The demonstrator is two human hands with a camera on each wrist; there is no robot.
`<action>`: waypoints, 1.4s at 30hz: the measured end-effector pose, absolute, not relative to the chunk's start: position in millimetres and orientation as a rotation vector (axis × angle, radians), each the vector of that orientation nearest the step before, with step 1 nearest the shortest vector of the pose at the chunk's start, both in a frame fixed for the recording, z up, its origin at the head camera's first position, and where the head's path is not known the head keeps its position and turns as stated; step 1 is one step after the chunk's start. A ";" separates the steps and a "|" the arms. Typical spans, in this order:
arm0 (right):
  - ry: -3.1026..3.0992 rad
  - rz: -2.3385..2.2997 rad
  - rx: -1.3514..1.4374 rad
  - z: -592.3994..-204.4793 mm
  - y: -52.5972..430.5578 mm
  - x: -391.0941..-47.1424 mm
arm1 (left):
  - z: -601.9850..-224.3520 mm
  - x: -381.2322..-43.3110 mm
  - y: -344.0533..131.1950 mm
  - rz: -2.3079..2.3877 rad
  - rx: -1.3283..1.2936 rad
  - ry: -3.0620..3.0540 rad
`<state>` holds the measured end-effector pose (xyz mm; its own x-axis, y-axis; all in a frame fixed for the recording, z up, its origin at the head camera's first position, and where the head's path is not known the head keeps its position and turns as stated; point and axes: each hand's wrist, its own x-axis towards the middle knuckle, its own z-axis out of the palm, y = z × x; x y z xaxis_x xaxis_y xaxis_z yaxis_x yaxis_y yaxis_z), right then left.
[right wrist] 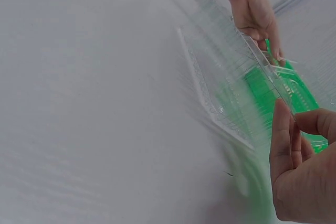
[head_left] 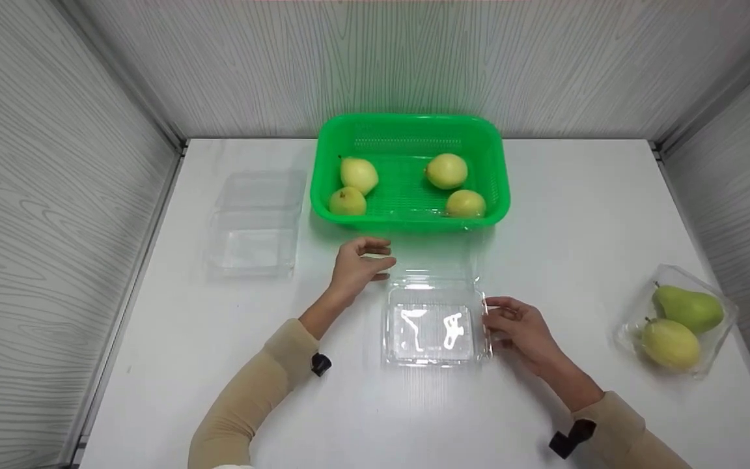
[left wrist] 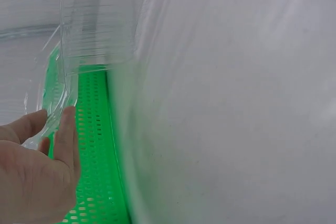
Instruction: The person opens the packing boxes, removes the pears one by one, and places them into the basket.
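A clear plastic clamshell box (head_left: 430, 332) lies unfolded at the middle of the white table, its lid half reaching toward the green basket (head_left: 407, 223). At the upper left edge of the box, my left hand (head_left: 357, 268) pinches the thin plastic between thumb and fingers, as the left wrist view shows. My right hand (head_left: 523, 331) pinches the box's right edge; the right wrist view shows its thumb and fingertips (right wrist: 282, 109) on the rim. Inside the basket are several pale yellow pears, among them one pear (head_left: 446, 171) at the right and another pear (head_left: 359, 176) at the left.
Another clear clamshell box (head_left: 251, 244) lies unfolded on the left of the table. Toward the right edge stands a clear box (head_left: 629, 332) holding a green pear (head_left: 689, 309) and a yellow pear (head_left: 670, 344). Grey wood-grain panels (head_left: 251, 65) enclose the back and sides.
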<state>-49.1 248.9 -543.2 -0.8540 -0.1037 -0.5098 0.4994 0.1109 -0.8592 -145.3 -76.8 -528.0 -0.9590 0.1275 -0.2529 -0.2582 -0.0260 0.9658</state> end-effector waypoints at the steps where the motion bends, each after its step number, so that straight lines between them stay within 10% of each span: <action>1: 1.948 -1.796 0.384 -543.2 248.9 -49.3 | -528.4 -145.3 -76.5 2.078 -0.138 1.982; 42: 2.159 -1.678 0.370 -517.2 305.2 -50.5 | -534.0 -141.5 -18.8 2.297 -0.028 1.795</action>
